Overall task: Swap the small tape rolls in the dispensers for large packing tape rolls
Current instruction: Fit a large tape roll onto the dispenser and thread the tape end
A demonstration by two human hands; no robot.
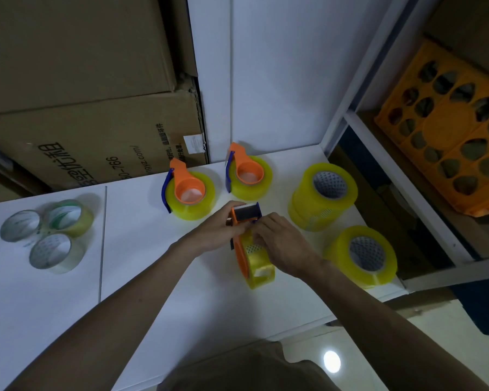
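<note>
Landmark: the dispenser in hand (244, 221), orange and blue, in the middle of the white bench (141, 249).
Left hand (218, 231): its grip is closed around the dispenser's top, likely to keep it from tipping.
Right hand (277, 244): its fingers pinch at the big yellow roll (259, 266) sitting in the dispenser, likely pulling the tape end up to the teeth.
Done dispensers: two more, one (188, 190) behind-left and another (247, 174) just behind, each with a big yellow roll.
Spare big rolls: one stack (322, 196) and one roll (362, 255) to the right, close for grabbing.
Small rolls: three (44, 235) far left, put aside, out of the way.
</note>
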